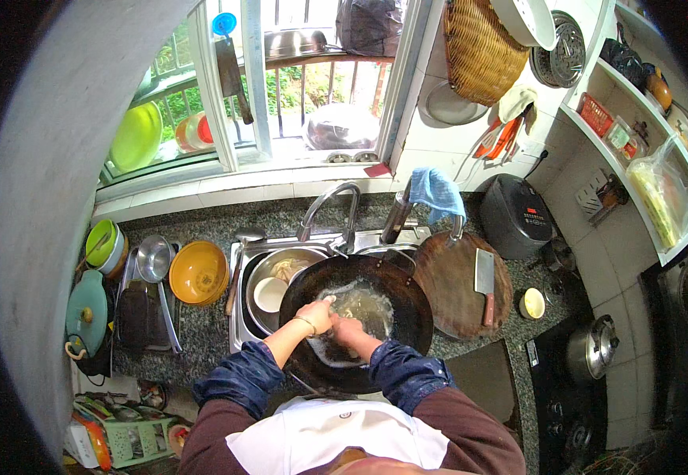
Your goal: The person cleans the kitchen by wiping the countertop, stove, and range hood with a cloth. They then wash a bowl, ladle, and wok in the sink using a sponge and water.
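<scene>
A large dark wok (406, 297) rests over the sink, with cloudy, foamy water (373, 312) and small pale pieces in its bottom. My left hand (315, 316) is inside the wok at its left part, fingers bent around something small and pale that is mostly hidden. Close beside it, my right hand (348, 331) reaches down to the water with curled fingers; what it may hold is hidden. Left of the wok, a steel basin (256, 279) in the sink holds a white bowl (270, 294) and pale food pieces (289, 268).
A cleaver (484, 279) lies on the round wooden chopping board (444, 285) at right, near a small yellow bowl (532, 303). The faucet (353, 208) arches behind the wok. Orange bowls (199, 273) and a steel ladle (154, 259) stand left; a kettle (594, 350) sits on the stove.
</scene>
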`<state>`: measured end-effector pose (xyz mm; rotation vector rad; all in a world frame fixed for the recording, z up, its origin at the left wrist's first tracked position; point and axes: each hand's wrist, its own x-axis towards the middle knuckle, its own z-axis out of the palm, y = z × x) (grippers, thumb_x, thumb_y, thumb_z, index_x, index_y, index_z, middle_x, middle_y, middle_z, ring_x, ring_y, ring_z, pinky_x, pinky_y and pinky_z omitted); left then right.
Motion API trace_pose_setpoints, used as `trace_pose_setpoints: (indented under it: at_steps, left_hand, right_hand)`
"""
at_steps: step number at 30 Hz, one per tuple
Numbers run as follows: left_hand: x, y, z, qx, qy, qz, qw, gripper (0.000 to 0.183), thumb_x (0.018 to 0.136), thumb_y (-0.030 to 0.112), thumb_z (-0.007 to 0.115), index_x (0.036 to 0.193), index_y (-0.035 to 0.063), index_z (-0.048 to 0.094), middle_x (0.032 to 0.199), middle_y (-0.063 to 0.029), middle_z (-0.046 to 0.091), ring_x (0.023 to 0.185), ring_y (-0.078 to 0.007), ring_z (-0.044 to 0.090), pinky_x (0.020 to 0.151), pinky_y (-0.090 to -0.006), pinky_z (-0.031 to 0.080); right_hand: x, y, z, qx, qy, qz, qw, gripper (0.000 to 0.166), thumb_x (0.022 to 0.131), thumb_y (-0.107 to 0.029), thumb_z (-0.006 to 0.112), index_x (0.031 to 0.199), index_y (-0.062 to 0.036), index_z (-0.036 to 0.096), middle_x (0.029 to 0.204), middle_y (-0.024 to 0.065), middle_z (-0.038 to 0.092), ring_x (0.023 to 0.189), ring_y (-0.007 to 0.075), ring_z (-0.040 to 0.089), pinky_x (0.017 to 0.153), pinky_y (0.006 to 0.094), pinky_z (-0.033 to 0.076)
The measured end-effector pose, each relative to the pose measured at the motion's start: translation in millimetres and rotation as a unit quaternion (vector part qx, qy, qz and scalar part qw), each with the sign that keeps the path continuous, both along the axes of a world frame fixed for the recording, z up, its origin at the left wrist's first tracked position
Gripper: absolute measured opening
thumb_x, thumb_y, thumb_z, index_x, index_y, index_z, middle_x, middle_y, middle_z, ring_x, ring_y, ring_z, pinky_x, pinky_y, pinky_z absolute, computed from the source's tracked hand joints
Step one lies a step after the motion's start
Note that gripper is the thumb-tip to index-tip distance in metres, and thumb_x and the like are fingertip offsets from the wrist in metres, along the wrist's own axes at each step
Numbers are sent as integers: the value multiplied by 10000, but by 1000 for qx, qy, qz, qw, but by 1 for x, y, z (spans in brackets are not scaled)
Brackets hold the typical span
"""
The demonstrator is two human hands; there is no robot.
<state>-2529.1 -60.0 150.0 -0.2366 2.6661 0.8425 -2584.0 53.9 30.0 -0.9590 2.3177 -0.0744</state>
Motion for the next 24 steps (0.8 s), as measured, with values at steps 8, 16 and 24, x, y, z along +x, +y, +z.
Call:
trace_pose_setpoints:
  at_steps: [8,16,24]
  left_hand:
    - [21,-3,4,12,26,25,999,540,728,273,570,1188,66,377,885,-151,593,831,-320,562,730,-385,441]
    - [44,29,2,25,177,-4,984,517,689,145,581,1155,103,363,732,-200,573,695,-356,561,620,-439,447]
    - [45,23,57,10,153,46,987,485,733,101,462,1194,86,313,659,-224,564,629,-375,561,608,-463,446]
  right_hand:
    - [-14,15,33,-257,-170,-376,874,344,664,-190,572,927,29,537,848,179,590,788,286,583,680,380,462]
    - [-9,9,55,-521,-454,-570,444,238,677,43,468,912,35,503,812,124,559,706,257,568,614,371,491]
    - [-7,26,108,-587,-593,-475,280,349,819,-336,393,996,-60,510,829,95,571,776,252,545,704,411,445]
